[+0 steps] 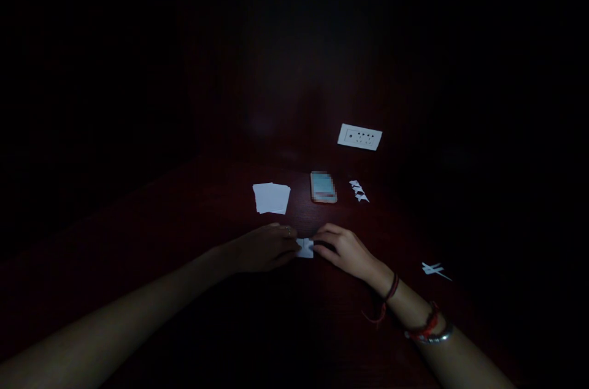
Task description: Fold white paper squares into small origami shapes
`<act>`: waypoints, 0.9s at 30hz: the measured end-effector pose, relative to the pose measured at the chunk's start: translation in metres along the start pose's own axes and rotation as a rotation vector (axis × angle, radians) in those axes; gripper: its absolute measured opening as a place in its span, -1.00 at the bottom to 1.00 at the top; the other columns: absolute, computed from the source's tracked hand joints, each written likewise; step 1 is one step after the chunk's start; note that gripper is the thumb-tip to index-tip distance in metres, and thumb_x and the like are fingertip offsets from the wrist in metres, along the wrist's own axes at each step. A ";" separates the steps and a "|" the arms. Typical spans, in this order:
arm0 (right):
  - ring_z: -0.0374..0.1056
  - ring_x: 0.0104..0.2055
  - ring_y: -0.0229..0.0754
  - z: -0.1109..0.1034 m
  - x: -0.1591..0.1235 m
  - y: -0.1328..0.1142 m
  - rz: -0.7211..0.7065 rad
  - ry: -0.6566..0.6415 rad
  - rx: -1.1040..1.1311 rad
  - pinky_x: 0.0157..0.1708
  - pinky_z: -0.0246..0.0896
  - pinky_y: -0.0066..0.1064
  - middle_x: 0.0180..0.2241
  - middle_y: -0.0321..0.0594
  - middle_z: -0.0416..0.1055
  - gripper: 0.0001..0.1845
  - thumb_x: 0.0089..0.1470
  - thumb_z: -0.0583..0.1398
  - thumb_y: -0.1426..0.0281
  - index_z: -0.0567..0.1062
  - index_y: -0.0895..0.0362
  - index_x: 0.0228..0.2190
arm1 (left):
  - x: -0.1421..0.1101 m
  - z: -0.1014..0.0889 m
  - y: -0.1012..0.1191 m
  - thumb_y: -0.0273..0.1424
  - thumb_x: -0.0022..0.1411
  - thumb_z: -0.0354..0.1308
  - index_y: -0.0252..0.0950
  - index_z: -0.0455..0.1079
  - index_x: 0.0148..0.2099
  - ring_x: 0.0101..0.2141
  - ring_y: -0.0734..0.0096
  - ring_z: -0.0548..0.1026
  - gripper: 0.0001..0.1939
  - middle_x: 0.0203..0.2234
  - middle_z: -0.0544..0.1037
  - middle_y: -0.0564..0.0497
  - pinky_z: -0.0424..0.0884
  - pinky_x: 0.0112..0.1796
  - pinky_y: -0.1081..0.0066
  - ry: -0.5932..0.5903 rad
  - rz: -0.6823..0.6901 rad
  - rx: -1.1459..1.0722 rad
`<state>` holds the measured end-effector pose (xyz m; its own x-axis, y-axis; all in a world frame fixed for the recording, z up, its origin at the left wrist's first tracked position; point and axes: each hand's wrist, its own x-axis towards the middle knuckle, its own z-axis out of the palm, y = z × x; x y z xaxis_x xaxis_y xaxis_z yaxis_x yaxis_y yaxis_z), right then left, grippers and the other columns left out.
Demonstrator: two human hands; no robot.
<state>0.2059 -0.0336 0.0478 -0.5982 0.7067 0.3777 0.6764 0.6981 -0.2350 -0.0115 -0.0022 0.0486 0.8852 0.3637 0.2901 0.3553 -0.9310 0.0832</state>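
Note:
The scene is very dark. A small folded piece of white paper [304, 248] lies on the dark red table [193, 217] between my two hands. My left hand [264, 248] presses on its left side with fingers curled and a ring on one finger. My right hand [344, 250] pinches its right edge. Red threads and a metal bangle circle my right wrist. Most of the paper is hidden under my fingers.
A stack of white paper sheets [271, 197] lies beyond my hands, with a phone [323, 186] to its right. Small folded paper pieces [359, 191] lie beside the phone. A white socket plate [359, 137] sits farther back. More paper scraps [434, 269] lie at right.

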 end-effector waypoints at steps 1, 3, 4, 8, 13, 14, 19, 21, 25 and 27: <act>0.25 -0.23 -0.26 0.000 0.001 -0.001 -0.012 -0.012 0.003 -0.21 0.18 -0.46 -0.26 -0.20 0.31 -0.74 0.05 0.04 0.34 0.39 0.15 -0.23 | 0.001 0.002 0.001 -0.43 0.21 -0.10 -0.29 0.32 -0.23 -0.29 0.37 0.34 -0.82 -0.33 0.38 -0.02 0.22 -0.23 0.36 0.007 -0.003 0.025; 0.24 -0.22 -0.25 -0.001 0.002 -0.002 -0.037 -0.044 0.007 -0.20 0.17 -0.45 -0.26 -0.20 0.30 -0.73 0.02 0.06 0.33 0.38 0.14 -0.21 | 0.001 0.006 0.003 -0.43 0.20 -0.09 -0.32 0.33 -0.28 -0.31 0.36 0.34 -0.82 -0.35 0.37 -0.04 0.23 -0.25 0.36 0.035 -0.016 0.050; 0.24 -0.22 -0.25 -0.001 0.002 -0.002 -0.044 -0.059 0.007 -0.20 0.17 -0.45 -0.25 -0.20 0.30 -0.72 0.02 0.07 0.33 0.38 0.14 -0.21 | 0.001 0.008 0.003 -0.44 0.20 -0.08 -0.32 0.33 -0.28 -0.32 0.38 0.34 -0.83 -0.35 0.37 -0.04 0.24 -0.27 0.38 0.044 -0.024 0.038; 0.24 -0.23 -0.26 -0.001 0.001 -0.001 -0.022 -0.082 -0.016 -0.22 0.17 -0.46 -0.26 -0.21 0.28 -0.75 0.01 0.07 0.36 0.39 0.13 -0.23 | -0.001 0.007 0.003 -0.44 0.18 -0.04 -0.32 0.29 -0.18 -0.26 0.41 0.33 -0.83 -0.22 0.32 -0.04 0.26 -0.25 0.45 0.062 0.010 -0.081; 0.24 -0.26 -0.27 0.001 0.001 0.002 0.014 -0.071 -0.037 -0.24 0.17 -0.47 -0.28 -0.21 0.27 -0.76 0.02 0.06 0.37 0.39 0.14 -0.24 | -0.002 -0.001 0.008 -0.49 0.18 -0.05 -0.32 0.32 -0.22 -0.30 0.44 0.34 -0.85 -0.29 0.35 -0.03 0.27 -0.26 0.47 0.013 0.031 -0.074; 0.24 -0.26 -0.27 0.001 0.001 0.002 0.021 -0.069 -0.034 -0.24 0.17 -0.47 -0.28 -0.20 0.28 -0.77 0.02 0.05 0.37 0.39 0.15 -0.24 | -0.002 -0.001 0.008 -0.49 0.17 -0.05 -0.33 0.32 -0.23 -0.31 0.43 0.34 -0.85 -0.29 0.35 -0.03 0.28 -0.26 0.46 0.015 0.028 -0.065; 0.25 -0.27 -0.26 0.005 0.000 0.005 0.052 -0.068 0.002 -0.25 0.16 -0.46 -0.31 -0.20 0.28 -0.78 0.02 0.06 0.36 0.39 0.15 -0.27 | -0.005 0.002 0.004 -0.51 0.16 -0.03 -0.27 0.30 -0.12 -0.14 0.36 0.28 -0.78 -0.14 0.29 -0.05 0.21 -0.13 0.36 0.059 0.035 -0.082; 0.25 -0.27 -0.27 0.006 -0.002 0.006 0.043 -0.078 0.020 -0.25 0.16 -0.46 -0.32 -0.20 0.28 -0.78 0.02 0.06 0.35 0.39 0.15 -0.28 | -0.008 0.003 0.000 -0.54 0.18 -0.07 -0.24 0.25 -0.05 -0.09 0.39 0.24 -0.71 -0.07 0.26 -0.03 0.19 -0.09 0.40 0.019 0.068 -0.121; 0.24 -0.30 -0.28 0.007 -0.002 0.006 0.037 -0.072 0.058 -0.28 0.16 -0.47 -0.34 -0.21 0.28 -0.80 0.00 0.08 0.36 0.39 0.16 -0.31 | -0.011 0.000 -0.004 -0.53 0.20 -0.08 -0.18 0.20 0.02 -0.06 0.43 0.24 -0.66 -0.03 0.26 0.02 0.18 -0.07 0.43 -0.071 0.078 -0.123; 0.23 -0.34 -0.30 0.007 -0.001 0.005 0.055 -0.056 0.086 -0.33 0.16 -0.48 -0.38 -0.23 0.28 -0.85 -0.02 0.10 0.40 0.39 0.17 -0.35 | -0.011 -0.002 -0.003 -0.52 0.19 -0.07 -0.16 0.19 0.03 -0.07 0.40 0.25 -0.65 -0.02 0.26 0.04 0.19 -0.08 0.41 -0.082 0.077 -0.099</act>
<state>0.2071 -0.0300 0.0399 -0.5858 0.7480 0.3120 0.6711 0.6635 -0.3308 -0.0232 -0.0037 0.0467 0.9318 0.2887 0.2202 0.2578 -0.9531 0.1586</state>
